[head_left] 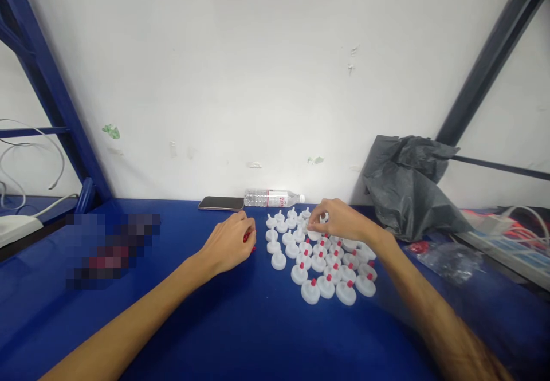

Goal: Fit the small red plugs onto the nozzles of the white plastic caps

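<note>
Several white round caps point(318, 258) lie in rows on the blue table point(240, 323); many carry a small red plug, the far ones do not. My right hand point(339, 220) hovers over the far rows, fingers pinched on a white cap point(323, 218). My left hand point(227, 243) rests on the table just left of the caps, fingers curled around small red pieces point(247, 239) that show at its fingertips.
A phone point(220, 203) and a lying water bottle point(273, 198) sit by the white wall. A crumpled grey plastic bag point(408, 189) and a clear bag point(451, 258) lie at the right. Blue shelf posts point(47, 83) and cables point(26, 157) stand left.
</note>
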Available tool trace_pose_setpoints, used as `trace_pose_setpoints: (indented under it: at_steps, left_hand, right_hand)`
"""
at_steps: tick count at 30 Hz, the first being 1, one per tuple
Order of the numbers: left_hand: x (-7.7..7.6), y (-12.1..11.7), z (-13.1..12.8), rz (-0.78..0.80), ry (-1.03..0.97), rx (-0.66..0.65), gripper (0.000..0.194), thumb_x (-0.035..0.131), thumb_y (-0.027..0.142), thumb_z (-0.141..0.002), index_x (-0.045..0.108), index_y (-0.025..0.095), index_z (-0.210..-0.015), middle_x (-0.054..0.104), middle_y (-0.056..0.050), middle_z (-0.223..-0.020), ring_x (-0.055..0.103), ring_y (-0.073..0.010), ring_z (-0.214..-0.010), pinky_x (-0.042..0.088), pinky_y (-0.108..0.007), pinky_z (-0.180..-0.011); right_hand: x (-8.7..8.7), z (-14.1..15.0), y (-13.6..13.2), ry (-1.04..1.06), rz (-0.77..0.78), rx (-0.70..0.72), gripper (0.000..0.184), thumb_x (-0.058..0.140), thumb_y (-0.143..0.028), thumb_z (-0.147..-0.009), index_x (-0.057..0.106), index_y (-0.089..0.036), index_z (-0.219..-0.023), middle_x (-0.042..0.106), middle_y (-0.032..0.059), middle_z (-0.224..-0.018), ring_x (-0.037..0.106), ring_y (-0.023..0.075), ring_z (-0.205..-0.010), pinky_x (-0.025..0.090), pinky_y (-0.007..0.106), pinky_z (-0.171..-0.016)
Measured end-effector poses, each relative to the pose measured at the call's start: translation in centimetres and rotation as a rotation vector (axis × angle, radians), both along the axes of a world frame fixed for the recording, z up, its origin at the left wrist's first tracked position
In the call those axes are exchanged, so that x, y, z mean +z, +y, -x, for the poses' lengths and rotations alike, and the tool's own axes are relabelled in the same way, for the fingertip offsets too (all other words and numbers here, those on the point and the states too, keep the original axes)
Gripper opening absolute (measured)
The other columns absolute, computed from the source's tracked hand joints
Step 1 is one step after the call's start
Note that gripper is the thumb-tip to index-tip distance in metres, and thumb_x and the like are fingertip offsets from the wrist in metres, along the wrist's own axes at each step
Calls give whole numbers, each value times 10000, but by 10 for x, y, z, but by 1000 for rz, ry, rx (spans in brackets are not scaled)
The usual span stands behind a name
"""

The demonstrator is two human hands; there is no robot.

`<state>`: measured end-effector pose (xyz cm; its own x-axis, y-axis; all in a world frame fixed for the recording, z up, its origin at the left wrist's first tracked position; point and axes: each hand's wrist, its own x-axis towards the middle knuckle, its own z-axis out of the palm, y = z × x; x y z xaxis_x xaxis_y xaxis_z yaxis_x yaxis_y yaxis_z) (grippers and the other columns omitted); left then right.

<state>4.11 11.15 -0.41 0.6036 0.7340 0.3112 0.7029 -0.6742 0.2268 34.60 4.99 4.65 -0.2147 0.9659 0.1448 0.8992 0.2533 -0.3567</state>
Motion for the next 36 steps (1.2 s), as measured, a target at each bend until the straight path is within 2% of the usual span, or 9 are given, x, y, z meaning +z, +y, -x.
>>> trace_pose_setpoints:
  at_steps: [3, 9, 14, 22, 26, 31, 33, 36]
  left_hand:
    - [2, -1, 1, 6, 14, 4, 194, 477, 223, -982, 588, 231, -823, 627, -44, -928, 625, -222, -846, 423, -322, -688]
    - [4, -3, 1, 22, 15, 11, 196, 476, 217, -981, 614, 228, -841, 621, -40, -936, 622, -212, -821, 413, -322, -685]
    - [4, -2, 1, 27, 7, 13, 209, 467, 221, -989, 627, 229, -855, 619, -37, -938, 625, -210, -823, 415, -327, -688]
    - [3, -1, 1, 13, -19, 1, 210, 464, 220, -996, 620, 232, -856, 632, -32, -920, 633, -212, -845, 431, -319, -700]
    - [1, 1, 1, 4, -29, -8, 226, 449, 228, -1008, 611, 233, -852, 632, -29, -914, 628, -210, -836, 421, -324, -701]
    - [-1, 1, 1, 10, -45, -18, 233, 443, 234, -1008, 602, 232, -838, 632, -31, -903, 630, -215, -856, 419, -335, -718]
    - [-1, 2, 1, 12, -46, -24, 232, 442, 237, -1006, 599, 232, -836, 632, -31, -902, 629, -217, -853, 416, -338, -715]
    - [-2, 3, 0, 12, -51, -28, 235, 443, 239, -1005, 591, 229, -823, 630, -29, -893, 625, -217, -842, 406, -339, -705]
  right_hand:
    - [-2, 2, 0, 38, 102, 15, 251, 729, -470, -861, 858, -256, -866, 824, 53, -869, 720, 240, -789, 533, 369, -716]
    - [3, -1, -2, 31, 42, 15, 267, 696, -477, -879, 842, -253, -866, 833, 60, -918, 733, 258, -878, 546, 384, -781]
    - [1, 2, -4, 62, 136, 21, 289, 728, -459, -858, 838, -235, -1005, 833, 90, -879, 733, 252, -753, 542, 368, -697]
    - [-1, 5, -4, 83, 143, 10, 174, 743, -384, -829, 804, -224, -862, 829, 84, -845, 737, 259, -755, 540, 361, -699]
    - [0, 6, -4, 77, 153, 24, 177, 727, -370, -848, 810, -225, -906, 827, 75, -823, 726, 242, -721, 529, 355, -684]
    - [6, 2, -6, 70, 95, 30, 300, 716, -486, -878, 825, -262, -1045, 813, 53, -939, 695, 232, -812, 496, 347, -703]
    - [7, 4, -7, 80, 140, 61, 339, 748, -554, -846, 840, -282, -1027, 800, 32, -916, 670, 218, -782, 477, 339, -675]
    - [4, 9, -6, 91, 259, 122, 305, 791, -526, -813, 849, -280, -984, 806, 24, -904, 683, 215, -772, 493, 338, -677]
